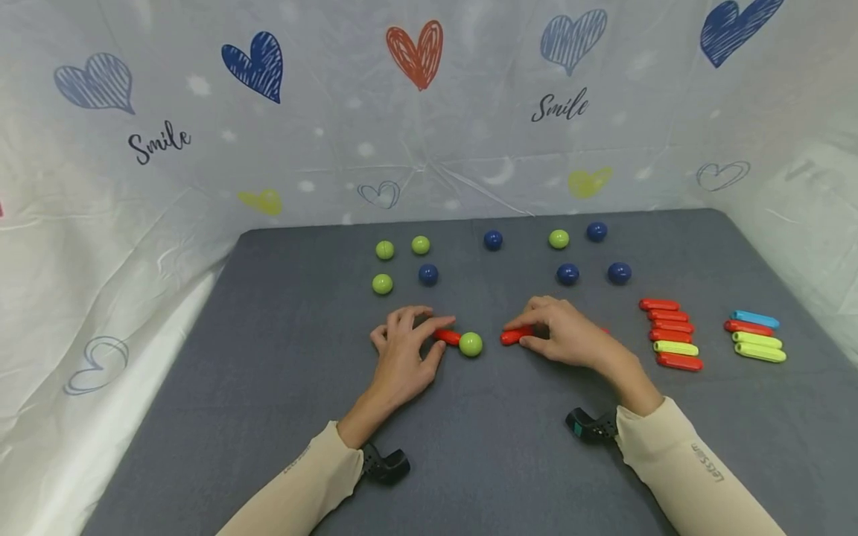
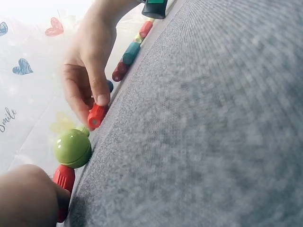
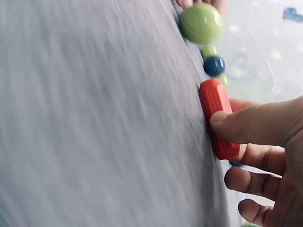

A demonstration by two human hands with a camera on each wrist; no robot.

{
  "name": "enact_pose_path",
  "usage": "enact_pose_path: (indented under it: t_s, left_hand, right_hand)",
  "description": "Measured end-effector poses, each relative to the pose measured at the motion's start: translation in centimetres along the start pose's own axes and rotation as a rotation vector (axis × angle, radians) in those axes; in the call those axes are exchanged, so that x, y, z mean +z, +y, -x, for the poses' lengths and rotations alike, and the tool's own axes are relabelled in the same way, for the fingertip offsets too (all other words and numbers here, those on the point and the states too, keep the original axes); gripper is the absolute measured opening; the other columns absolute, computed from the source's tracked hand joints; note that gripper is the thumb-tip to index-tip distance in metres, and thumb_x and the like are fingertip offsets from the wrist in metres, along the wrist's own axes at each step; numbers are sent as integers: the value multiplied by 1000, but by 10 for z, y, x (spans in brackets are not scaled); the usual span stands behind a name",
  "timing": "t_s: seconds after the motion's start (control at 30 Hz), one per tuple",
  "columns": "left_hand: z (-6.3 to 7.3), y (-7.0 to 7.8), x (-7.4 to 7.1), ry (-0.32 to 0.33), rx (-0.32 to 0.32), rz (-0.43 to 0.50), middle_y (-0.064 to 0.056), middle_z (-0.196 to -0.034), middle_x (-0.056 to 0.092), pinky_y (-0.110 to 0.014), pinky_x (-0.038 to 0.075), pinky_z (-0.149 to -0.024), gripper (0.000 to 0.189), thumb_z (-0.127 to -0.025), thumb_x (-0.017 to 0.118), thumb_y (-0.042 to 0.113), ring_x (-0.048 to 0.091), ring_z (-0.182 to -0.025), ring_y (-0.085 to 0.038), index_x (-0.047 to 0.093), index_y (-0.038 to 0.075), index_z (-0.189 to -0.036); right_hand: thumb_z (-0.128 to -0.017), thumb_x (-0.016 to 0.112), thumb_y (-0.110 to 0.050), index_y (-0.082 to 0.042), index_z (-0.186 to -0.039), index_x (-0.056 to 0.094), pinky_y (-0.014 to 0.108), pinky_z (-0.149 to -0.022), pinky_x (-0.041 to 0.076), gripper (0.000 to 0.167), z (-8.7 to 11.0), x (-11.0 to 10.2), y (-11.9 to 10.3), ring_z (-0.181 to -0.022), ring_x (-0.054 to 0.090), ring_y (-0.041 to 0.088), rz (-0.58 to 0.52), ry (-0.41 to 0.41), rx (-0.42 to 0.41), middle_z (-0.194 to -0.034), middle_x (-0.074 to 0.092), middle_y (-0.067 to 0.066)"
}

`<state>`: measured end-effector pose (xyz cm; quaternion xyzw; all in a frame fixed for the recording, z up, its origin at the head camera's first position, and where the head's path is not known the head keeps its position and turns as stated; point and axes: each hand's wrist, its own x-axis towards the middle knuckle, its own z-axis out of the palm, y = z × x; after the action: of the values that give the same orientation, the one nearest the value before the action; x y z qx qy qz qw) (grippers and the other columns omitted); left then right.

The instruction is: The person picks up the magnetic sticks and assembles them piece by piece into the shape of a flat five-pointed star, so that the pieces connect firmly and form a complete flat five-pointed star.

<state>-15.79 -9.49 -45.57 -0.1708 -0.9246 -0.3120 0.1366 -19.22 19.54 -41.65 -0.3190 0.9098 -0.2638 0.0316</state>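
Observation:
A little left of the table's middle, my left hand (image 1: 402, 361) pinches a short red ribbed stick (image 1: 447, 338) between thumb and index finger. Its right end meets a shiny green ball (image 1: 471, 344) on the dark cloth. In the left wrist view, the green ball (image 2: 72, 148) sits against the end of that stick (image 2: 65, 178). To the right, across a small gap, my right hand (image 1: 561, 331) holds a second red stick (image 1: 515, 336). The right wrist view shows the thumb across this stick (image 3: 219, 118), with the other fingers behind it.
Green balls (image 1: 383, 284) and blue balls (image 1: 567, 274) lie scattered along the back. On the right are a column of red sticks (image 1: 671, 326) with one yellow stick (image 1: 675, 348), and a smaller group with a blue stick (image 1: 755, 318). A white printed curtain (image 1: 415, 149) hangs behind.

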Motion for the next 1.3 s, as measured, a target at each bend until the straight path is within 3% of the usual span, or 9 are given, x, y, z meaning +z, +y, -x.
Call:
enact_pose_path:
  t_s: [0.2, 0.6, 0.83, 0.93, 1.07, 1.2, 1.3]
  left_hand:
    - [0, 1, 0, -8, 21, -8, -9, -134, 59, -62, 21, -98, 28, -98, 64, 10, 43, -129, -35, 76, 32, -111]
    - [-2, 0, 1, 33, -10, -1, -10, -135, 58, -62, 23, -97, 27, -98, 63, 8, 44, -127, -37, 76, 28, -112]
    - [-1, -1, 2, 110, -58, 8, -8, -108, 57, -57, 26, -92, 28, -90, 72, 11, 48, -104, -32, 74, 25, -115]
    - [-1, 0, 1, 79, -51, 13, -7, -105, 56, -57, 25, -93, 33, -86, 68, 8, 47, -101, -31, 75, 26, -112]
    - [-1, 1, 0, 6, -15, 49, -10, -125, 53, -60, 22, -96, 45, -76, 62, 11, 44, -117, -34, 74, 26, -117]
    - [0, 0, 0, -97, 69, 46, -12, -150, 42, -63, 20, -102, 38, -84, 66, 29, 30, -142, -38, 71, 29, -122]
    - [1, -1, 2, -137, 134, 31, -10, -154, 42, -64, 19, -105, 30, -89, 72, 43, 25, -149, -40, 72, 29, -116]
  right_hand:
    - [-91, 76, -14, -20, -118, 78, 35, -81, 46, 28, -5, 14, -13, -91, 59, 13, -29, 15, -46, -101, 69, -4]
    - [-95, 72, -21, -25, -122, 75, 30, -78, 46, 27, -8, 27, -29, -85, 55, 10, -118, -15, -54, -99, 66, -8]
    - [-96, 72, -26, -25, -124, 74, 29, -77, 43, 29, -9, 34, -34, -80, 52, 9, -112, -7, -63, -95, 64, -10]
    - [-95, 73, -27, -26, -124, 74, 30, -76, 41, 29, -9, 35, -36, -78, 51, 9, -102, 7, -58, -93, 63, -10]
    - [-94, 74, -26, -26, -123, 74, 29, -75, 42, 29, -9, 36, -37, -77, 51, 9, -103, 20, -49, -94, 63, -10]
    - [-93, 75, -26, -24, -123, 74, 27, -72, 43, 30, -10, 38, -37, -75, 51, 9, -124, 9, -55, -92, 62, -9]
    - [-92, 77, -26, -23, -121, 74, 25, -70, 45, 29, -11, 39, -37, -74, 52, 8, -161, -4, -72, -91, 62, -10]
